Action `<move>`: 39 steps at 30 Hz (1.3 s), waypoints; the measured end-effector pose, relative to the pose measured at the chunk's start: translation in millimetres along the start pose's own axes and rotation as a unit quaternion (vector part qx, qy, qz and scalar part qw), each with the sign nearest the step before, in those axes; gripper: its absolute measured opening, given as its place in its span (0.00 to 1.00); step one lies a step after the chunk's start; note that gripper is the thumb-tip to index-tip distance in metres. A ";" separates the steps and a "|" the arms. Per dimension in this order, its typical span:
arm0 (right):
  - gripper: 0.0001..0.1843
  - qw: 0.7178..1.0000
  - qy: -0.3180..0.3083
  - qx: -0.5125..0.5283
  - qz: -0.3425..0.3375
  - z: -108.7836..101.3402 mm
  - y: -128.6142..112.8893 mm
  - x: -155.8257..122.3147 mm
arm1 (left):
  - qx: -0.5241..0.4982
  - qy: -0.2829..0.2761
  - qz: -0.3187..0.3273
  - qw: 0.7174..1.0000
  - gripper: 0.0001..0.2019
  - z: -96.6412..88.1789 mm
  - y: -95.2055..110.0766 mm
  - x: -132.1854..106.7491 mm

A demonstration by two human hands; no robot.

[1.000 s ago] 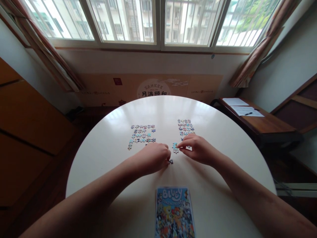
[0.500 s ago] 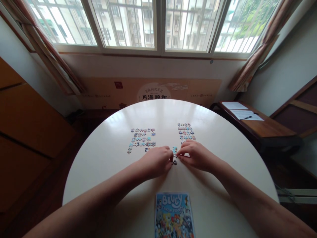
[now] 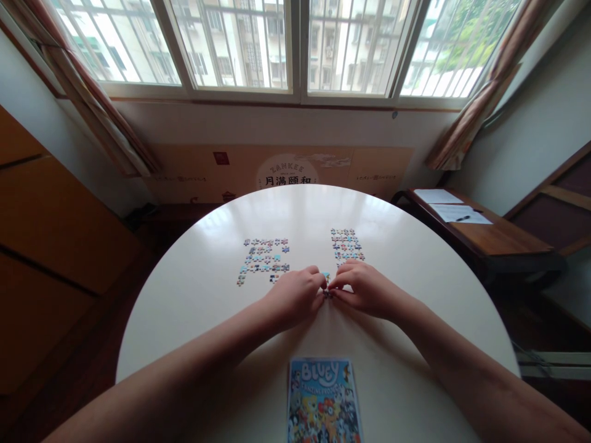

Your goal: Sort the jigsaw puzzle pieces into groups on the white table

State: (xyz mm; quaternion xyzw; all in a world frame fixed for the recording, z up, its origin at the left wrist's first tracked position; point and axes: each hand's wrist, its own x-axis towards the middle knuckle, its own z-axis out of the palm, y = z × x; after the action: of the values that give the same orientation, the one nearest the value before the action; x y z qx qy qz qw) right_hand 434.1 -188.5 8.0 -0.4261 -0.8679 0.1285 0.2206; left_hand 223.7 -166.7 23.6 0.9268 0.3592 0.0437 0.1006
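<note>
My left hand (image 3: 302, 292) is closed in a pinch on a small dark puzzle piece (image 3: 327, 295) low over the table's middle. Facing it from the right, my right hand (image 3: 362, 284) pinches the same small cluster, its thumb and fingertips close to my left fingers. Just beyond the fingertips a blue and yellow puzzle piece (image 3: 325, 276) shows in part. Rows of loose puzzle pieces (image 3: 265, 259) lie to the left of my left hand. Past my right hand is another block of puzzle pieces (image 3: 347, 240). My fingers hide much of the cluster.
A blue Bluey picture sheet (image 3: 324, 400) lies at the near edge of the round white table (image 3: 194, 344). At the right, a wooden side table (image 3: 503, 232) carries papers (image 3: 459, 214) and a pen (image 3: 463, 218). Windows and a printed panel (image 3: 198, 166) stand behind.
My left hand has moved slightly right and away from me, bringing the dark piece up to the cluster at my right fingertips. My right hand has barely moved.
</note>
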 end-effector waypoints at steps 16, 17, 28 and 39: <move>0.04 1.000 0.014 0.002 0.010 4.4 4.8 -1.3 | -0.005 -0.007 0.055 0.998 0.13 -5.8 -1.0 -4.5; 0.04 1.000 0.015 0.004 0.011 4.1 4.6 -1.3 | 0.000 -0.010 0.060 0.998 0.13 -6.5 -0.2 -4.9; 0.06 0.998 0.067 -0.010 -0.008 0.1 3.3 -2.7 | 0.025 0.005 0.044 0.999 0.10 -8.2 -1.6 -4.4; 0.10 0.928 0.325 0.033 -0.179 -59.5 -93.4 -32.7 | 0.033 0.100 0.062 0.992 0.11 -4.2 -15.5 -3.5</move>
State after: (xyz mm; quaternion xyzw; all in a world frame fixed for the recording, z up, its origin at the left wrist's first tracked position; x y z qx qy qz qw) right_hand 417.2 -268.8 89.2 -0.2749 -0.8057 -0.0299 0.5238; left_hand 210.3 -157.2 24.4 0.9412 0.3102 0.1308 0.0304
